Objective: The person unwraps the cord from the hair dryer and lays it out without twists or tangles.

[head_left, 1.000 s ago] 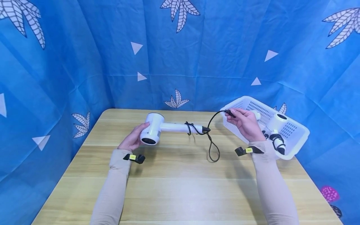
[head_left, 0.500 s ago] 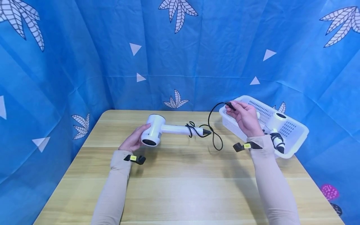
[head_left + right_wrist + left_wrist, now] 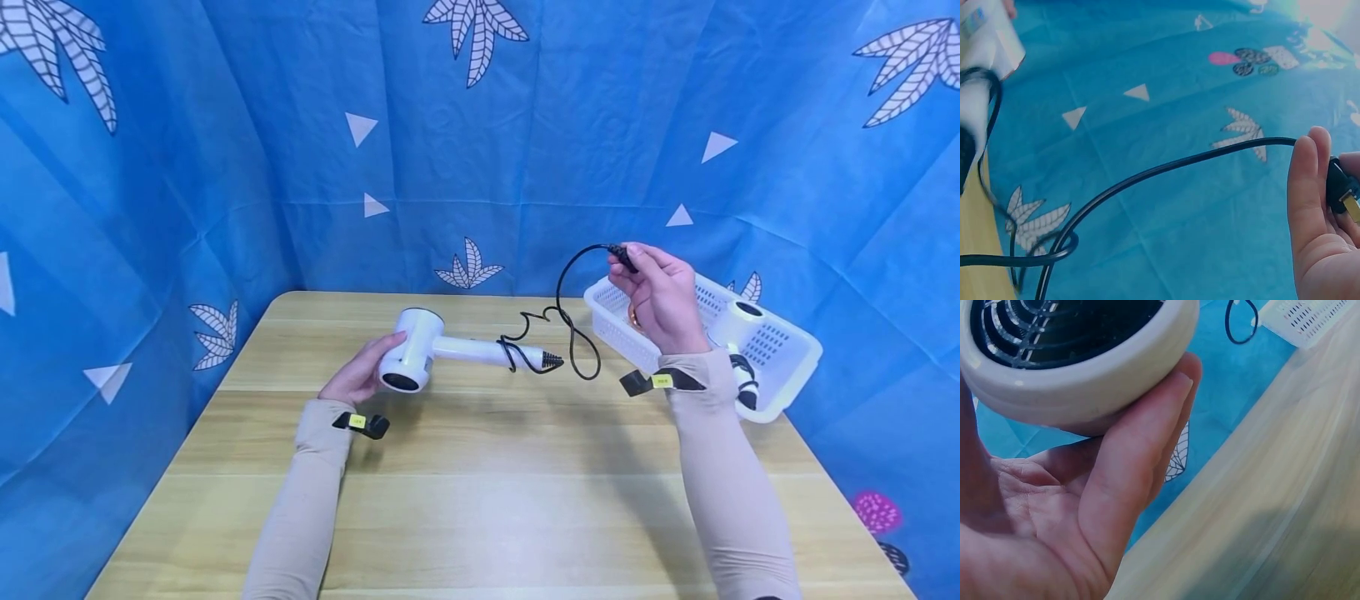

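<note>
The left hand point(image 3: 360, 372) grasps the barrel of a white plastic hair dryer point(image 3: 465, 350), held above the pale wood-grain table point(image 3: 487, 500) with its handle toward the right hand point(image 3: 660, 304). The right hand pinches a black plug point(image 3: 624, 257), raised near a white perforated plastic basket point(image 3: 798, 371). A thin black cord point(image 3: 1166, 167) hangs looped between, partly wound round the handle. Another white dryer point(image 3: 738, 323) lies in the basket.

No legible text; yellow wrist labels point(image 3: 662, 381) too small.
</note>
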A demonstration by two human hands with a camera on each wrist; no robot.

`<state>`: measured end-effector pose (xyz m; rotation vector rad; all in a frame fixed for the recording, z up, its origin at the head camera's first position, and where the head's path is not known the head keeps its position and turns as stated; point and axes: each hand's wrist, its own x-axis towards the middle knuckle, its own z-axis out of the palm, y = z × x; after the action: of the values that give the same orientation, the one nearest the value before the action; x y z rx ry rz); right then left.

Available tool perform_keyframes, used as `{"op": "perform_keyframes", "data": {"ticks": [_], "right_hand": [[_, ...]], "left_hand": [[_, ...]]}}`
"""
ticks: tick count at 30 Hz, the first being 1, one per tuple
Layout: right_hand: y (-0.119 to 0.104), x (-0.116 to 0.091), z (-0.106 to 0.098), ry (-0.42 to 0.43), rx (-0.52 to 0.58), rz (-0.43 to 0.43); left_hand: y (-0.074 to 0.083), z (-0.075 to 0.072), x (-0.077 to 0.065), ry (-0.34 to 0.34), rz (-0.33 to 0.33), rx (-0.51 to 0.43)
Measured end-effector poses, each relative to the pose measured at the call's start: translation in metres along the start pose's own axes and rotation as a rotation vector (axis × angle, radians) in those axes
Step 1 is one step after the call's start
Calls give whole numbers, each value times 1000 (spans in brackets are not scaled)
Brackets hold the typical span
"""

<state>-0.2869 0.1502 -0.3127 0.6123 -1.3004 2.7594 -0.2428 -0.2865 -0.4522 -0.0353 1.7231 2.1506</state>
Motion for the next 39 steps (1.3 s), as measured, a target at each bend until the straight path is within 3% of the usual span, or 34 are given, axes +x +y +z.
{"op": "perform_keyframes", "data": {"ticks": [9, 19, 22, 26, 39], "right_hand": [[-15, -6, 24, -58, 11, -69], [-32, -27, 48, -185, 70, -57], [-35, -36, 53, -252, 148, -36], [-35, -48, 55, -326, 261, 10], [-22, -68, 44, -416, 260, 70]], "left_hand": [[0, -2, 2, 10, -1, 12], [0, -3, 2, 25, 4, 12], [0, -4, 2, 34, 14, -2], [-1, -3, 3, 44, 25, -31], [0, -3, 4, 58, 17, -57]]}}
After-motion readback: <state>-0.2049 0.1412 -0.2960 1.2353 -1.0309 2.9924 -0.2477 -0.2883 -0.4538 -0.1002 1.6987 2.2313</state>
